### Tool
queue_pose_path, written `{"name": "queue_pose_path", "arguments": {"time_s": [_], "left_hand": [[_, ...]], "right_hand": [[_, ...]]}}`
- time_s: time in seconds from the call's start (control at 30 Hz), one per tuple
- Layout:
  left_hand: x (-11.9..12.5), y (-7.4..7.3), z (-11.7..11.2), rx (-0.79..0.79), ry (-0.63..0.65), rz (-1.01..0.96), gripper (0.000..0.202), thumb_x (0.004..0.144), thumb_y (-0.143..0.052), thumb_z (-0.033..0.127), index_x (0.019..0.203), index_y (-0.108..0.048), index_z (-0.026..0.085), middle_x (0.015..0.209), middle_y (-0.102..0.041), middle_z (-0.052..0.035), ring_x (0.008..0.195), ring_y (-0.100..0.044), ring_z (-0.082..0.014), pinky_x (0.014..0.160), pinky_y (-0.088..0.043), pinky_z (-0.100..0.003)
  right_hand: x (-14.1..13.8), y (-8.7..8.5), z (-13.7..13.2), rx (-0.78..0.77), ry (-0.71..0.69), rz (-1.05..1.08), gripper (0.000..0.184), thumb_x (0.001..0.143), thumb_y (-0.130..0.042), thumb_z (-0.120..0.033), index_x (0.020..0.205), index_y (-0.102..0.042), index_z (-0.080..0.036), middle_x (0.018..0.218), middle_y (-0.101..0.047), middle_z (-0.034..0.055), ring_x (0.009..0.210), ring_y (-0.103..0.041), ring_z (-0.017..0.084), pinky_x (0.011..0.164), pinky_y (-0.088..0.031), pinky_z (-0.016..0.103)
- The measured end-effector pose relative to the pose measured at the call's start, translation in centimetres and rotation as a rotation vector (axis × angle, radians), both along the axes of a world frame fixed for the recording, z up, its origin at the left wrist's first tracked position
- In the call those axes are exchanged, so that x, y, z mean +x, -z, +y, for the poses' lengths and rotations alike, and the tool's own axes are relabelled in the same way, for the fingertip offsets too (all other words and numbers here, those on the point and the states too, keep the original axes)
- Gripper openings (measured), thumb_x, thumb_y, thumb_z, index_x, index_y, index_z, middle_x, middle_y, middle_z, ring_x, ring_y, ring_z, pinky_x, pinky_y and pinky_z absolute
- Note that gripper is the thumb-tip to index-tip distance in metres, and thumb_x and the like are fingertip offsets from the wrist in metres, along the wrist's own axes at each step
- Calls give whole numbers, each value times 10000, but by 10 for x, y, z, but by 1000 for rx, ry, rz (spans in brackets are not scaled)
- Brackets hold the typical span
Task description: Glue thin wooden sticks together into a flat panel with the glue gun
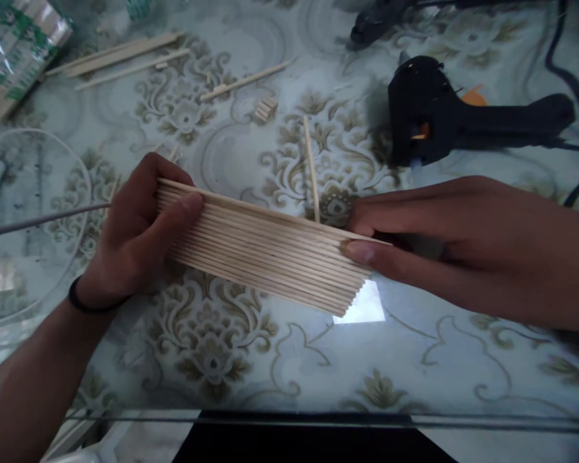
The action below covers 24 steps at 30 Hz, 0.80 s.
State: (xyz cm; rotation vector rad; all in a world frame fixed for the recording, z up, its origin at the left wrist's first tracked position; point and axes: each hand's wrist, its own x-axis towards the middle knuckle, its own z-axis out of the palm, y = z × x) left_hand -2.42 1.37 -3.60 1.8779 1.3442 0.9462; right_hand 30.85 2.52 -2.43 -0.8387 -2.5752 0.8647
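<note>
A flat panel of thin wooden sticks (pixel 265 247) laid side by side is held above the patterned table. My left hand (pixel 147 222) grips its left end, thumb on the face and fingers behind. At the upper right corner, my right hand (pixel 415 238) pinches the panel's edge between thumb and fingers; some of those fingers are hidden behind it. The panel's right end is cut at a slant with small steps. Just beyond its top edge, a single wooden stick (pixel 311 167) points away from me; its near end meets the panel's edge in view, and I cannot tell whether they touch.
A black glue gun (pixel 424 116) lies at the upper right, its cable (pixel 574 83) beside it. Loose sticks (pixel 130 54) and a small bundle of short pieces (pixel 266 109) lie at the back. A green-printed plastic packet (pixel 19 58) and a white cable (pixel 84 167) are left.
</note>
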Motion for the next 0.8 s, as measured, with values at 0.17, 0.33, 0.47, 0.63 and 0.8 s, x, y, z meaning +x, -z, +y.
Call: {"name": "queue_pose_path", "arguments": {"time_s": [0.17, 0.33, 0.47, 0.63, 0.8], "left_hand": [[2, 0, 2, 30, 10, 20, 447, 931, -747, 614, 929, -634, 183, 701, -544, 41, 573, -465, -61, 503, -327, -179], [1, 0, 3, 46, 22, 32, 445, 938, -728, 626, 928, -628, 192, 691, -539, 46, 564, -460, -62, 491, -320, -178], [0, -1, 2, 21, 7, 33, 407, 949, -738, 584, 937, -638, 189, 709, -557, 38, 586, -469, -70, 509, -331, -199], [0, -2, -1, -29, -14, 11, 365, 942, -755, 551, 941, -647, 202, 714, -561, 29, 589, -468, -86, 508, -333, -219], [2, -4, -2, -50, -28, 0, 391, 932, -760, 574, 922, -640, 202, 700, -546, 30, 583, -456, -89, 507, -318, -224]], "right_hand": [[-3, 1, 0, 0, 4, 9, 474, 1087, -442, -387, 685, -517, -148, 605, -466, -34, 493, -421, -31, 480, -339, 147], [-2, 2, -1, -41, 12, -2, 475, 1086, -439, -407, 698, -527, -148, 613, -471, -34, 488, -413, -26, 484, -336, 151], [0, 2, -1, -64, 25, -14, 485, 1082, -442, -432, 701, -529, -145, 608, -467, -29, 502, -414, -14, 495, -322, 169], [-2, -2, -1, -75, 29, -2, 501, 1080, -437, -419, 671, -525, -143, 594, -456, -28, 497, -413, -16, 492, -329, 167], [-4, -4, 0, -60, 16, 14, 503, 1084, -440, -404, 662, -514, -140, 588, -447, -34, 488, -393, -23, 497, -326, 158]]}}
